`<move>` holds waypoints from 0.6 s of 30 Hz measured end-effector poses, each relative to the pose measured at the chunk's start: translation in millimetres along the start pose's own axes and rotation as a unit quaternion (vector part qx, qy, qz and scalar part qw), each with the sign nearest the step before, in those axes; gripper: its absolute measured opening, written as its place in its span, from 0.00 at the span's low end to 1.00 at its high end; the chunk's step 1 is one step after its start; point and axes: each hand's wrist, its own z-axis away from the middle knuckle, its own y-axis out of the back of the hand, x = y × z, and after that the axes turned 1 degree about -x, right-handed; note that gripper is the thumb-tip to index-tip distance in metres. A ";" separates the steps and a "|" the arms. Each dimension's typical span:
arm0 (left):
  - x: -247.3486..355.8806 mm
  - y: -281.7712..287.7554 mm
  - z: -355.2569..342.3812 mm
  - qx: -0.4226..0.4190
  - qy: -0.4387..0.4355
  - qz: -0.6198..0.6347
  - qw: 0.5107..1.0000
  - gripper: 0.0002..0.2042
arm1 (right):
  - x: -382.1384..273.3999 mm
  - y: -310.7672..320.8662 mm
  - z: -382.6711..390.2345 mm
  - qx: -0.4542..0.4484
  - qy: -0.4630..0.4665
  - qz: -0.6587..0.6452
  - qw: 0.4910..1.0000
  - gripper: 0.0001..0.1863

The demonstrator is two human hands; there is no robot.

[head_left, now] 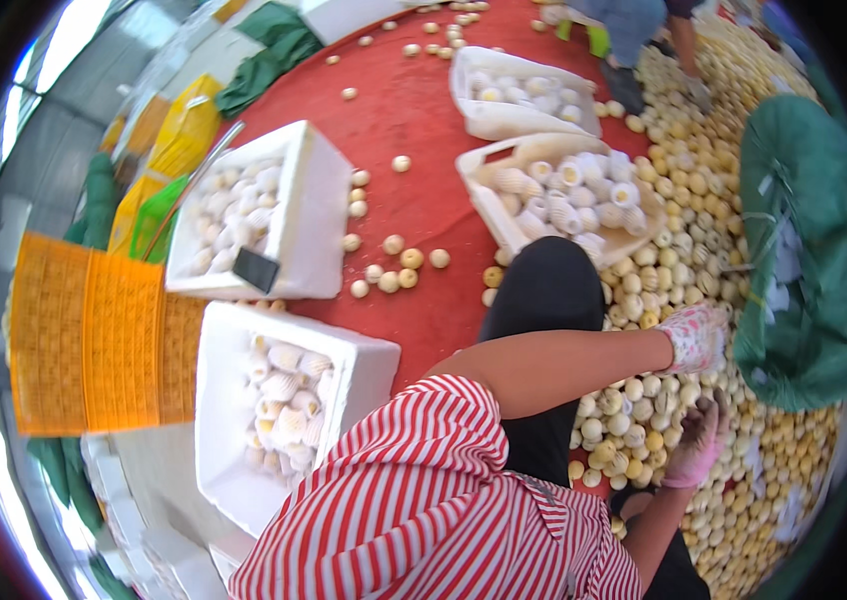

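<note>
Both my hands wear pink patterned gloves and reach to the right over a big heap of pale yellow round fruit (684,215) on the floor. My left hand (696,336) is curled low on the heap beside a green mesh sack (804,250); whether it grips anything is hidden. My right hand (696,442) lies just below it, fingers stretched onto the fruit with nothing clearly in them. My black-trousered knee (544,290) and red-and-white striped sleeve (424,480) fill the middle.
White foam boxes (314,200) (219,400) (489,195) (504,120) hold fruit in white foam nets. An orange plastic crate (94,335) stands at left. Loose fruit (399,270) dots the red floor (414,120). Another person (634,30) works at the top.
</note>
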 end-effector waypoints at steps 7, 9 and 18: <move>1.1 130.4 111.9 0.358 0.014 0.103 0.928 0.18 | -2.4 34.4 -19.3 0.014 -0.062 -0.013 0.998 0.20; -5.8 167.3 167.7 0.443 0.048 0.154 0.882 0.17 | 5.8 36.7 -20.6 0.005 -0.094 -0.027 0.995 0.19; -97.8 197.7 455.9 0.696 0.324 0.282 0.576 0.18 | 15.2 41.0 -25.2 -0.050 -0.120 -0.008 0.991 0.24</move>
